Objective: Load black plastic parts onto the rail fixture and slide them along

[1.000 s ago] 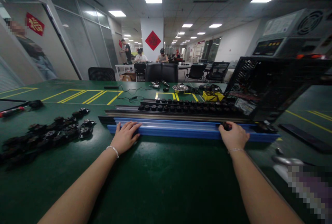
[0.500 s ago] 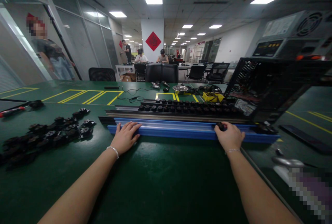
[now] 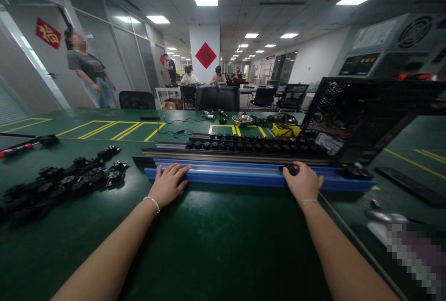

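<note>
A long blue channel rail (image 3: 237, 176) lies crosswise on the green table. My left hand (image 3: 170, 180) rests on its left part, fingers stretched out over the near edge. Toward the other end, my right hand (image 3: 302, 181) is closed on a small black part (image 3: 290, 169) inside the channel; its exact kind is hidden by the fingers. More black parts (image 3: 357, 172) sit at the rail's right end. Right behind the blue rail are dark rails (image 3: 216, 156), and a row of small black round-topped parts (image 3: 251, 145) stands along them.
Many loose black parts (image 3: 69, 178) are heaped on the left, near a red-handled tool (image 3: 17, 149). At the right stand an open black computer case (image 3: 348, 115) and a dark flat bar (image 3: 407, 185). Behind are a metal bowl (image 3: 242, 119) and a yellow tray (image 3: 286, 130).
My right hand has slid a little to the left along the blue rail with the black part. My left hand has stayed put. A person in the background has moved to the right.
</note>
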`<control>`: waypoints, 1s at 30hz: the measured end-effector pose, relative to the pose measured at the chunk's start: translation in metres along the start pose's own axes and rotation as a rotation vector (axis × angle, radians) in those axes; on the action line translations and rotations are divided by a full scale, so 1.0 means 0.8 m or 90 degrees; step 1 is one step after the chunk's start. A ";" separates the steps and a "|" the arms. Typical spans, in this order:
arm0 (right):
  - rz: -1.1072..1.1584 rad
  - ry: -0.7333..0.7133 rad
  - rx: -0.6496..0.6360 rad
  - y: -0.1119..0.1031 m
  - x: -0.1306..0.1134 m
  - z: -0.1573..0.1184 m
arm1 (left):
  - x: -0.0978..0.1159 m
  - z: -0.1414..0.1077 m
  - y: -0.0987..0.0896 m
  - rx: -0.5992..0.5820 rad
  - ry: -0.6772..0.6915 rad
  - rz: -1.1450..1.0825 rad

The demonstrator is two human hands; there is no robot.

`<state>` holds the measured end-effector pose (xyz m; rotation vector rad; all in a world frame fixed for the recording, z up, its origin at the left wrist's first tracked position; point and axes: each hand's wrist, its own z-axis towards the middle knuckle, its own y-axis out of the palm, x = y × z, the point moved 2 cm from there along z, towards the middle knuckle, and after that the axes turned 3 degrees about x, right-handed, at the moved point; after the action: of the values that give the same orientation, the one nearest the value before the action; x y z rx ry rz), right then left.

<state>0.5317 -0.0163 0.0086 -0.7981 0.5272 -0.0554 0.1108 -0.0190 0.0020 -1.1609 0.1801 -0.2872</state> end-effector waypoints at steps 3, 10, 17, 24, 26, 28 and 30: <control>-0.038 0.000 -0.021 -0.001 -0.003 -0.003 | 0.000 0.000 0.000 0.004 0.000 0.000; -0.044 0.023 -0.053 -0.004 -0.009 -0.004 | 0.000 0.000 0.000 0.003 -0.001 0.002; -0.010 0.016 -0.040 -0.002 -0.009 -0.004 | 0.000 0.000 0.000 0.001 -0.003 -0.001; 0.033 -0.025 -0.045 0.000 -0.012 -0.005 | 0.001 0.000 -0.001 -0.004 -0.007 -0.003; 0.043 -0.034 -0.050 0.002 -0.012 -0.005 | 0.001 0.000 -0.001 -0.003 -0.007 -0.004; 0.052 -0.043 -0.052 0.003 -0.013 -0.005 | 0.000 0.000 -0.001 -0.003 -0.005 -0.005; 0.061 -0.053 -0.052 0.004 -0.013 -0.006 | 0.000 0.000 -0.001 -0.003 -0.004 -0.006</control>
<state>0.5197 -0.0145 0.0080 -0.8493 0.4904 0.0883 0.1109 -0.0196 0.0025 -1.1671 0.1688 -0.2918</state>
